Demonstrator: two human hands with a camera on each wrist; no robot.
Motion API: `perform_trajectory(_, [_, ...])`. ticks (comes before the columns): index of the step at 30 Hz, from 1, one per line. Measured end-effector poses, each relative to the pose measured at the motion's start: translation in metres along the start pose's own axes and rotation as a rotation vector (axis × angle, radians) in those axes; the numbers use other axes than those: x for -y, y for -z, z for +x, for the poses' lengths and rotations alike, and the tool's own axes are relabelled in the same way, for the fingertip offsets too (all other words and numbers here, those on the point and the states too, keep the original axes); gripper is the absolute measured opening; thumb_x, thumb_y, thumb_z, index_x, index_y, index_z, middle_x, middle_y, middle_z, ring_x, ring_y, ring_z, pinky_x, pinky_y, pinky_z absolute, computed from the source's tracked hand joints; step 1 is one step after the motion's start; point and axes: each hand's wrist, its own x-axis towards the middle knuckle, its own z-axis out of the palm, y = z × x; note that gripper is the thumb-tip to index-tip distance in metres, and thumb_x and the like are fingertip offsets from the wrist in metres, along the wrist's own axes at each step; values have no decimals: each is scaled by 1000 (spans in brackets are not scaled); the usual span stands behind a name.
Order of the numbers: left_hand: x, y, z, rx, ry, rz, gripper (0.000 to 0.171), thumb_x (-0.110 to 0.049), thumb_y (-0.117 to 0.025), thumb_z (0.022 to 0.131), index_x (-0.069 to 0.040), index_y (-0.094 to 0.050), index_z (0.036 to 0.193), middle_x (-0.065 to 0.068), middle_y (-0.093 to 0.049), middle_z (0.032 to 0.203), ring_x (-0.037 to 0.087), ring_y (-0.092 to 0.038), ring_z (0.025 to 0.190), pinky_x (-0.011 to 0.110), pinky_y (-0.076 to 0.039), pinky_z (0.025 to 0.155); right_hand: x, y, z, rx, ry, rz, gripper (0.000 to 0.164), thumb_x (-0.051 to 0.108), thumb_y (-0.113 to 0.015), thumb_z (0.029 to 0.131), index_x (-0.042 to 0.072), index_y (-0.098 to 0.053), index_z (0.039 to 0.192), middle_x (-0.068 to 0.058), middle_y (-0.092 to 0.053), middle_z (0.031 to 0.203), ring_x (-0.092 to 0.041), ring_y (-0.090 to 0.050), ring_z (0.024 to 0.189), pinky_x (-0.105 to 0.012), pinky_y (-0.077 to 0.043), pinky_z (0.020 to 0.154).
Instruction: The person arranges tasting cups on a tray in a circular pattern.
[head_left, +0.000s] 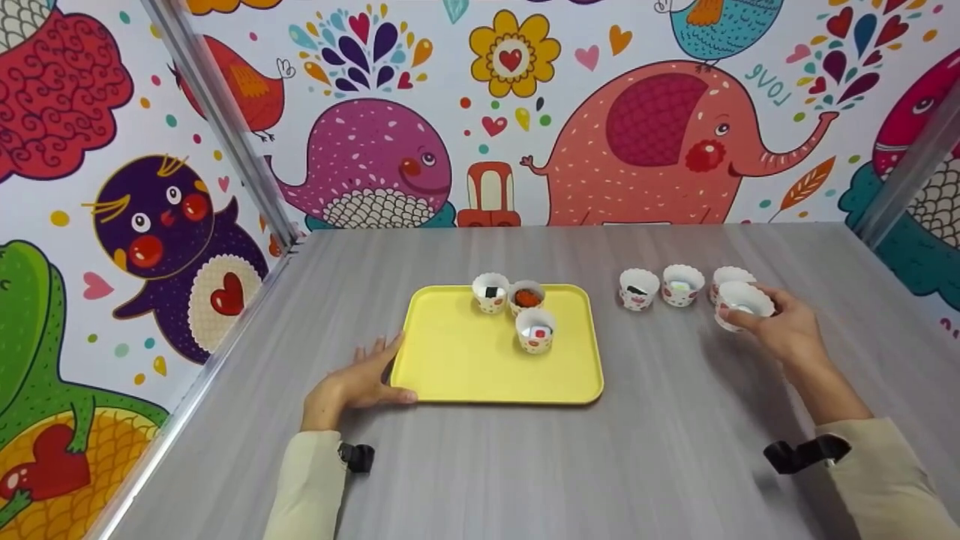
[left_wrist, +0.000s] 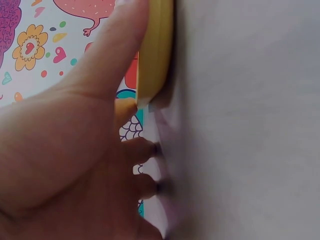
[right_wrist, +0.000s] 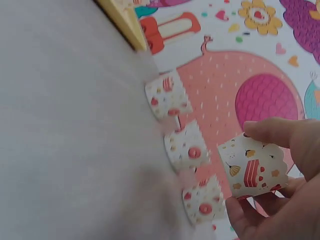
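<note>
My right hand [head_left: 787,322] holds a white paper baking cup [right_wrist: 252,170] printed with cakes between thumb and fingers, raised off the table. A pale item inside it is hard to make out. Just behind is another such cup [head_left: 731,277], partly hidden, with two more cups [head_left: 682,286] [head_left: 638,291] in a row to its left. At the lower left corner of a yellow tray [head_left: 457,375] rests my left hand [head_left: 356,382], fingers spread, thumb along the rim. On the tray stand three cups: one with a black-and-white piece [head_left: 491,294], one with orange-red filling [head_left: 527,298], one with a red-and-white piece [head_left: 535,334].
A grey wood-grain table [head_left: 525,472] lies under everything. Printed cartoon panels [head_left: 600,112] rise behind it and at the sides, with a metal post [head_left: 225,127] at the left corner.
</note>
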Motion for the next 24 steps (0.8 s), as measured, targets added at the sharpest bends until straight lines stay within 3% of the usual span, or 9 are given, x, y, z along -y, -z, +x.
perform_trajectory(2, [0, 0, 0, 5, -4, -5, 115, -52, -79, 81, -13, -8, 163, 34, -2, 164, 61, 3, 147, 80, -8, 112, 4, -3, -4, 0, 22, 7, 89, 43, -70, 92, 1, -26, 157, -28, -32, 156, -41, -37, 132, -52, -39, 108])
perform_trajectory(6, [0, -1, 0, 7, 1, -14, 115, -51, -79, 81, -14, -7, 163, 33, -1, 164, 61, 4, 148, 78, -7, 114, 13, -10, -10, -1, 60, 3, 86, 42, -71, 92, 2, -30, 155, -26, -37, 152, -38, -40, 128, -38, -44, 97])
perform_trajectory(9, [0, -1, 1, 8, 12, -22, 114, -51, -79, 81, -15, -7, 163, 32, 0, 164, 59, 6, 149, 78, -6, 114, 20, -16, -15, 4, 85, 1, 83, 42, -73, 91, 6, -34, 154, -23, -40, 149, -34, -42, 125, -25, -41, 87])
perform_trajectory(16, [0, -2, 1, 11, 22, -27, 114, -50, -79, 82, -16, -6, 163, 31, 1, 165, 57, 8, 149, 79, -4, 113, 35, -28, -27, 38, 155, 10, 82, 39, -75, 90, 5, -35, 153, -25, -42, 145, -34, -44, 121, -13, -42, 77])
perform_trajectory(20, [0, -2, 1, 10, 15, -33, 114, -49, -79, 82, -16, -6, 163, 32, 1, 165, 58, 8, 149, 76, -5, 115, 43, -34, -33, 51, 187, 17, 80, 34, -76, 89, 5, -37, 152, -23, -42, 143, -33, -44, 122, -12, -42, 77])
perform_trajectory(24, [-1, -1, 1, 9, 19, -32, 114, -49, -79, 82, -16, -6, 163, 31, 1, 165, 58, 8, 149, 78, -4, 114, 48, -40, -38, 65, 215, 17, 78, 29, -77, 89, 4, -38, 152, -25, -43, 143, -36, -44, 123, -19, -43, 82])
